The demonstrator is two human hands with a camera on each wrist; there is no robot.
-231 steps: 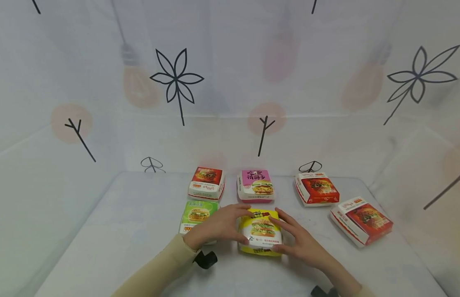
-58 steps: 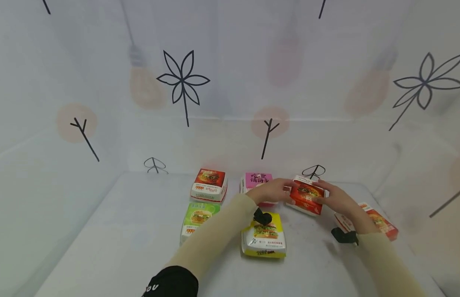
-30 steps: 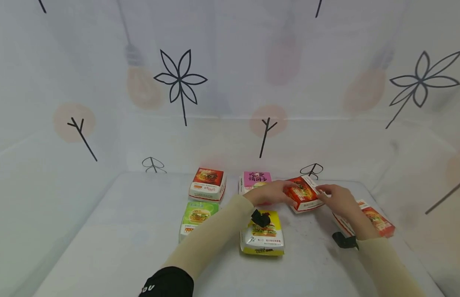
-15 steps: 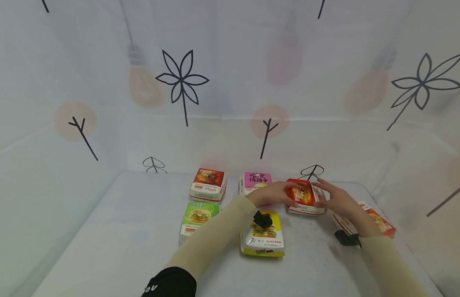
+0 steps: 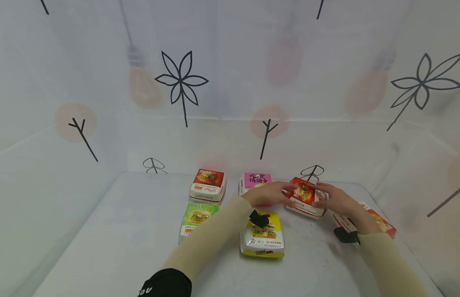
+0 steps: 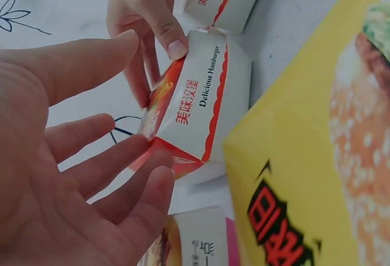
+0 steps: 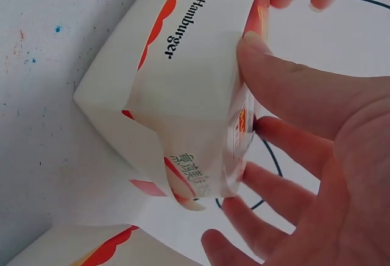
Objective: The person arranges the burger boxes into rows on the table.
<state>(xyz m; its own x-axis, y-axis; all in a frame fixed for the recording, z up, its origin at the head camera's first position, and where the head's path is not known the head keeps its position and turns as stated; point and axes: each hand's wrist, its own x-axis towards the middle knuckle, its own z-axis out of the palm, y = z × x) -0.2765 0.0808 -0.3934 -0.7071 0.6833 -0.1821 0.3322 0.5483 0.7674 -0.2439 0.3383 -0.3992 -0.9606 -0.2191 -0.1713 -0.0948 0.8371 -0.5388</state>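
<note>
A red-and-white hamburger box (image 5: 301, 201) at the back right of the white table lies between both hands. On its left side, my left hand (image 5: 269, 194) has its fingers spread and extended. In the left wrist view, those fingertips come right to the box's red end, with the thumb held away from it. My right hand (image 5: 335, 202) holds the opposite end. The right wrist view shows the right thumb (image 7: 292, 86) on the top edge of the box and the other fingers along its end. A small flap on that end sticks out.
A yellow burger box (image 5: 263, 247) sits in front, partly under the left wrist. A pink box (image 5: 256, 178) is behind the left hand. Green (image 5: 195, 218) and red (image 5: 207, 187) boxes stand left. Another red box (image 5: 382, 220) lies beyond the right forearm. A patterned cloth (image 5: 230, 82) hangs behind.
Both hands have moved from the yellow box to the red box at the back right. That box has turned clockwise, its white strip passing from the far side round to the near right.
</note>
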